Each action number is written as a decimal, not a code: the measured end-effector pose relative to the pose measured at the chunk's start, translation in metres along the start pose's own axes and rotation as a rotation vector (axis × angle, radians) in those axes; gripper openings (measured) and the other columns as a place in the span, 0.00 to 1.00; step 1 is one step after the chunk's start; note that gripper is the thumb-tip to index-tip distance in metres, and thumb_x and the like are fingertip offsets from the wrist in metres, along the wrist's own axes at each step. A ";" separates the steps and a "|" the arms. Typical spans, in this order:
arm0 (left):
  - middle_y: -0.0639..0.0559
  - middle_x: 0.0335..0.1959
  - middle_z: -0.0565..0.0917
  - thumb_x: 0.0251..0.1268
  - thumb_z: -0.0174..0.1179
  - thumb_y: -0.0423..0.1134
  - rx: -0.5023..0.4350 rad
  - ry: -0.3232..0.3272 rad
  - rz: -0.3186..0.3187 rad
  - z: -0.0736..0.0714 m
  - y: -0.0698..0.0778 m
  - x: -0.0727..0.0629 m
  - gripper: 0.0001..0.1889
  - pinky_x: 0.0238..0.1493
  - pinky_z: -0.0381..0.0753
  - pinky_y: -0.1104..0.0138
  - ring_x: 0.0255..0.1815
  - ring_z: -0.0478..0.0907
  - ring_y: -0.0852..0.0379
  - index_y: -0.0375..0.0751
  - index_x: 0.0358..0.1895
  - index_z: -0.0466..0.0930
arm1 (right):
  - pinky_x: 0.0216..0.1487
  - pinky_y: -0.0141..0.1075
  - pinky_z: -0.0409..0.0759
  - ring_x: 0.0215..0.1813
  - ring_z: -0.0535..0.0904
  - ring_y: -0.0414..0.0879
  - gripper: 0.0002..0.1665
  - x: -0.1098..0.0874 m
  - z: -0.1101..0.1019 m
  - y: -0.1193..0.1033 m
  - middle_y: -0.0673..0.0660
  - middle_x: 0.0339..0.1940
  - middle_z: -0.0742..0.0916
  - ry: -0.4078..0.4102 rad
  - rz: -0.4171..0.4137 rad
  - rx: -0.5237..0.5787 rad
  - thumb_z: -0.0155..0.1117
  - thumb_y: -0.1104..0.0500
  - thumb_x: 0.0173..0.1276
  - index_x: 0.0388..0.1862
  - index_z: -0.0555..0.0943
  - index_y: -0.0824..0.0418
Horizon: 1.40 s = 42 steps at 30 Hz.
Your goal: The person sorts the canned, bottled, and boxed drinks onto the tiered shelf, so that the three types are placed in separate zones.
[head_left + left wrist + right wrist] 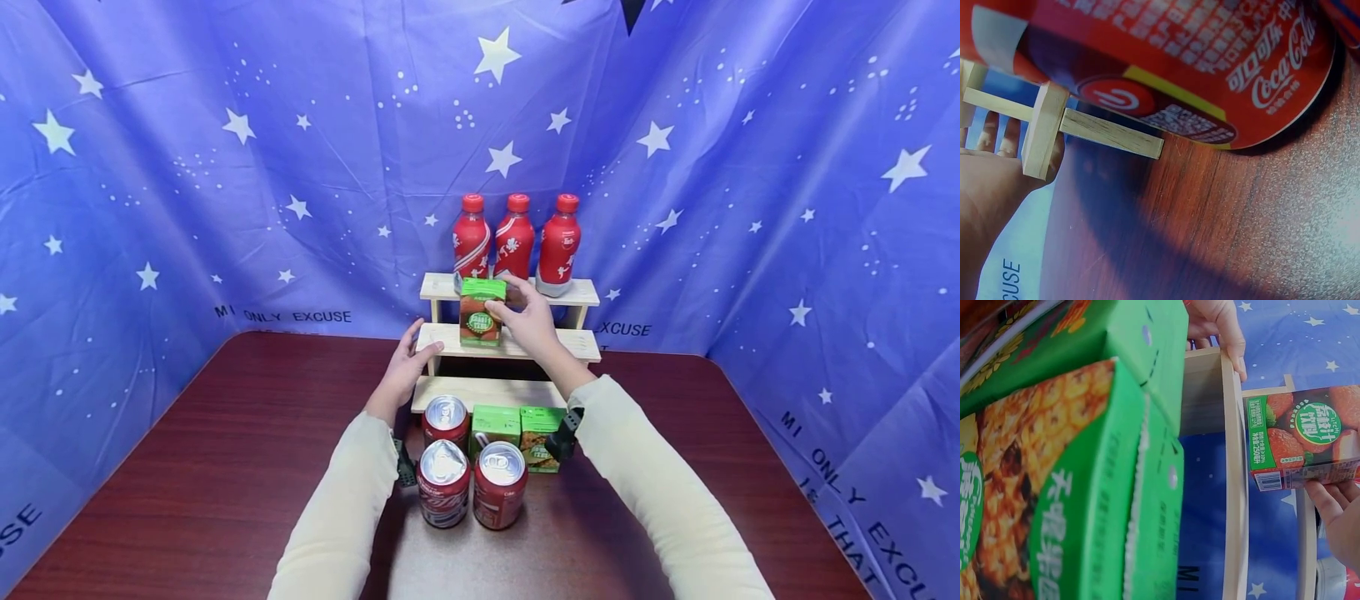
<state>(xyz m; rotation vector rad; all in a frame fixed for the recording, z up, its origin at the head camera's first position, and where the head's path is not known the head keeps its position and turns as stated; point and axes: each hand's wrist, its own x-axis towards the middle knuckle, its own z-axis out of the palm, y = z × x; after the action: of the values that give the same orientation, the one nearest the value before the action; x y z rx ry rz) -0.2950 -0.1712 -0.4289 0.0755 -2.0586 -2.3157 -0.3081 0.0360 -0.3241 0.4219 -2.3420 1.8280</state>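
Note:
A three-tier wooden step shelf (480, 391) stands at the back of the table. On its middle tier, left of centre, a green-topped lychee juice box (474, 312) is upright, its base at the plank. My right hand (531, 320) pinches that box from its right side; the right wrist view shows the fingers along the carton (1300, 431). My left hand (403, 367) grips the left end of the middle tier, thumb on the plank and fingers behind it. The left wrist view shows this hand (988, 194) around the plank's end, partly hidden by the wood.
Three red bottles (558, 246) line the top tier, close behind the right hand. In front of the shelf, between the forearms, stand three red cola cans (500, 492) and two green juice boxes (542, 433). A blue star-patterned curtain (300, 167) hangs around the table (247, 433).

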 end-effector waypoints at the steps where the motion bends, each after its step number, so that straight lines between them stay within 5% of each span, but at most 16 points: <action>1: 0.38 0.71 0.61 0.64 0.57 0.35 0.003 0.000 -0.002 0.000 0.000 0.000 0.38 0.72 0.56 0.54 0.68 0.61 0.44 0.52 0.74 0.48 | 0.60 0.44 0.75 0.57 0.77 0.54 0.30 0.001 0.001 0.001 0.62 0.54 0.82 0.001 0.005 0.000 0.67 0.58 0.61 0.63 0.71 0.57; 42: 0.37 0.70 0.61 0.65 0.55 0.30 0.030 -0.042 -0.018 0.000 0.009 0.000 0.38 0.69 0.61 0.58 0.64 0.65 0.47 0.45 0.74 0.45 | 0.60 0.45 0.74 0.57 0.76 0.54 0.31 0.007 0.014 0.006 0.61 0.55 0.81 0.030 0.032 -0.001 0.65 0.56 0.63 0.65 0.70 0.53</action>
<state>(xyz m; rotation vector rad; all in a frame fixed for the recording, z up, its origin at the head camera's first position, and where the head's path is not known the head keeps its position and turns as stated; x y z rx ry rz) -0.2952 -0.1726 -0.4198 0.0463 -2.1218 -2.3164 -0.3154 0.0227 -0.3315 0.3570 -2.3431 1.8339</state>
